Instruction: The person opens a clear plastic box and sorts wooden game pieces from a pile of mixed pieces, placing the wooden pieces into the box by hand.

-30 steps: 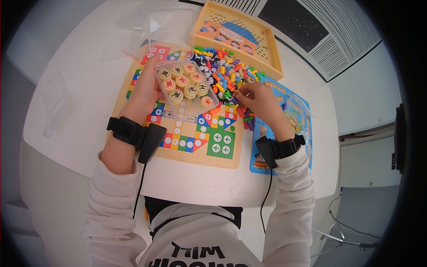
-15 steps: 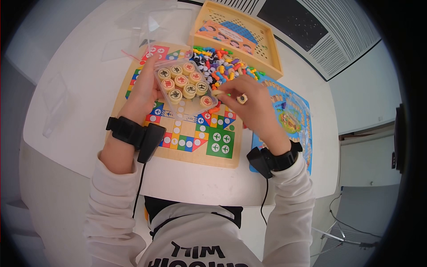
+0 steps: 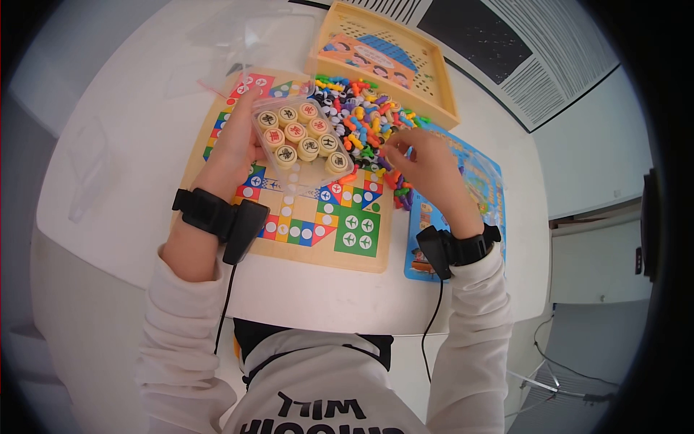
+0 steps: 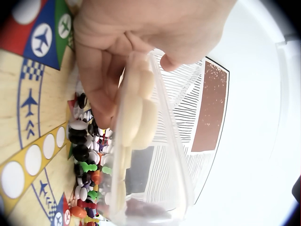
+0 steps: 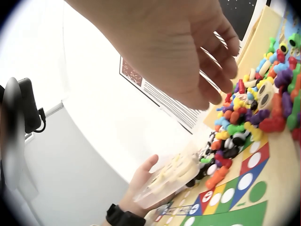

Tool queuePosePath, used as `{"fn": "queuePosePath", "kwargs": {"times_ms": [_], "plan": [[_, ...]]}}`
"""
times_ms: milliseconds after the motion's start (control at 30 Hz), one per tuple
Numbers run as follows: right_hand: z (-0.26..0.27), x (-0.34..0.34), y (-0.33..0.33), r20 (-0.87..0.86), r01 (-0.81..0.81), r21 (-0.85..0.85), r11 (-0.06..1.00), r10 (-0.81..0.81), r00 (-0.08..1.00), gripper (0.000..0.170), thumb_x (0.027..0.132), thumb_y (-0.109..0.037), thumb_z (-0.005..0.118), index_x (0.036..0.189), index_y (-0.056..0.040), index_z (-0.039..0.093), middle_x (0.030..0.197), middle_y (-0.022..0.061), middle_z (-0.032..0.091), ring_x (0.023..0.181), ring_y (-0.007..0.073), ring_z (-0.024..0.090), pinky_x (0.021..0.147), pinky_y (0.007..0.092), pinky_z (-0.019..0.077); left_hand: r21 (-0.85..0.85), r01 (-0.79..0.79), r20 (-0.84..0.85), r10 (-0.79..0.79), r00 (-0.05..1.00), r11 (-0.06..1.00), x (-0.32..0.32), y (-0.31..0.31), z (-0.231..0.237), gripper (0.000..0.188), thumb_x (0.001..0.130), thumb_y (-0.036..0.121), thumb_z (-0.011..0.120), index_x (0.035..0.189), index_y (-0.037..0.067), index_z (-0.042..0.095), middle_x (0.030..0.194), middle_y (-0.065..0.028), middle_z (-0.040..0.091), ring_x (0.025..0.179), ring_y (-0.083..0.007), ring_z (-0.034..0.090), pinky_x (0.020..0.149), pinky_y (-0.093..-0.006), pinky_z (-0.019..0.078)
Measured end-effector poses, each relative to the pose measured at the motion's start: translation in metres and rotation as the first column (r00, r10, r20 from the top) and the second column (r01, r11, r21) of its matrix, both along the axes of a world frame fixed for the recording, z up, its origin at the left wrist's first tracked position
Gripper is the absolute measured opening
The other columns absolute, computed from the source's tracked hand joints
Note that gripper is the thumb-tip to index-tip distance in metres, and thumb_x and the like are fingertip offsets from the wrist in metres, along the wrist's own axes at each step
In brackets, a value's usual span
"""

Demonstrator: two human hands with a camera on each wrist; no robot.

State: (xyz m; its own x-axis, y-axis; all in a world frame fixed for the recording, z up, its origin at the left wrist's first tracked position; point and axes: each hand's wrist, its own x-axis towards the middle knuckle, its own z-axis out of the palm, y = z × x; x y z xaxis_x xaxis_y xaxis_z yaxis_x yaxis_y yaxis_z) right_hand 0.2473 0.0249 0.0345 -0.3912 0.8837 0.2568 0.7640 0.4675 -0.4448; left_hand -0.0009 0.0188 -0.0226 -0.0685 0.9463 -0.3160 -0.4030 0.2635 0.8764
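My left hand (image 3: pixel 242 137) grips a clear plastic box (image 4: pixel 171 165) by its side, tilted above the game board. Round wooden Chinese chess pieces (image 3: pixel 295 132) with red and black characters lie in the box, some stacked. My right hand (image 3: pixel 423 163) hovers at the right edge of a heap of mixed game pieces (image 3: pixel 365 119). In the right wrist view its fingers (image 5: pixel 218 70) are loosely bent, with nothing seen between them. Several pale round pieces (image 5: pixel 265 96) lie among the colourful pegs beneath that hand.
A wooden ludo-style board (image 3: pixel 303 253) with aeroplane marks lies under the box. Behind the heap stands a shallow wooden tray (image 3: pixel 441 94) holding a printed card. A blue game sheet (image 3: pixel 426 267) lies at right. Clear plastic packaging (image 3: pixel 282 43) is at the back left.
My right hand went from the heap to the box with chess pieces in its fingers, then back to the heap. A black-marked piece now tops the box's near right corner. The left hand stayed put.
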Motion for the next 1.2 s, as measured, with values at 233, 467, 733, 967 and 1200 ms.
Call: {"fn": "queuePosePath", "kwargs": {"times_ms": [233, 467, 733, 967, 1200], "plan": [[-0.025, 0.015, 0.009, 0.111, -0.011, -0.087, 0.996, 0.021, 0.994, 0.015, 0.075, -0.011, 0.061, 0.087, -0.0015, 0.063, 0.08, 0.0155, 0.059, 0.071, 0.0263, 0.059, 0.064, 0.0337, 0.0469, -0.015, -0.031, -0.023, 0.031, 0.999, 0.999, 0.002, -0.005, 0.007, 0.062, 0.085, 0.055, 0.033, 0.114, 0.003, 0.051, 0.106, -0.0113, 0.06, 0.094, -0.018, 0.059, 0.082, -0.0319, 0.0452], [-0.018, 0.02, 0.01, 0.189, -0.062, -0.152, 0.987, 0.09, 0.978, 0.022, 0.072, -0.004, 0.062, 0.094, -0.0023, 0.06, 0.082, 0.0139, 0.058, 0.072, 0.0256, 0.058, 0.065, 0.0322, 0.0465, -0.01, -0.039, -0.032, 0.039, 0.999, 0.999, 0.003, -0.005, 0.009, 0.061, 0.085, 0.055, 0.033, 0.113, 0.003, 0.051, 0.104, -0.0113, 0.061, 0.094, -0.0177, 0.059, 0.081, -0.0324, 0.0459], [-0.016, 0.005, 0.012, 0.36, 0.03, -0.153, 0.988, 0.028, 0.933, 0.018, 0.074, -0.009, 0.061, 0.09, -0.0002, 0.06, 0.082, 0.016, 0.059, 0.072, 0.0278, 0.06, 0.064, 0.0346, 0.0473, -0.006, -0.021, -0.003, 0.021, 1.0, 1.0, 0.0, -0.002, 0.002, 0.061, 0.085, 0.054, 0.034, 0.113, 0.003, 0.051, 0.102, -0.0118, 0.061, 0.091, -0.0175, 0.06, 0.079, -0.0316, 0.0471], [-0.022, 0.002, 0.014, 0.212, -0.043, 0.152, 0.987, 0.01, 0.977, 0.015, 0.078, -0.012, 0.055, 0.078, 0.0027, 0.058, 0.073, 0.0167, 0.058, 0.069, 0.0312, 0.059, 0.063, 0.0381, 0.0479, -0.01, -0.02, -0.006, 0.02, 1.0, 1.0, 0.001, -0.003, 0.005, 0.06, 0.086, 0.053, 0.034, 0.114, 0.003, 0.051, 0.102, -0.0119, 0.061, 0.091, -0.0175, 0.061, 0.079, -0.0314, 0.0473], [0.004, -0.044, -0.017, -0.234, -0.303, -0.142, 0.942, 0.266, 0.935, 0.013, 0.08, -0.011, 0.062, 0.087, 0.0003, 0.062, 0.076, 0.0086, 0.061, 0.067, 0.0137, 0.058, 0.061, 0.0257, 0.0463, -0.002, -0.036, 0.0, 0.036, 0.999, 0.999, 0.001, -0.002, 0.003, 0.059, 0.086, 0.052, 0.035, 0.114, 0.003, 0.05, 0.101, -0.0122, 0.061, 0.091, -0.0189, 0.061, 0.078, -0.0324, 0.0475]]}}
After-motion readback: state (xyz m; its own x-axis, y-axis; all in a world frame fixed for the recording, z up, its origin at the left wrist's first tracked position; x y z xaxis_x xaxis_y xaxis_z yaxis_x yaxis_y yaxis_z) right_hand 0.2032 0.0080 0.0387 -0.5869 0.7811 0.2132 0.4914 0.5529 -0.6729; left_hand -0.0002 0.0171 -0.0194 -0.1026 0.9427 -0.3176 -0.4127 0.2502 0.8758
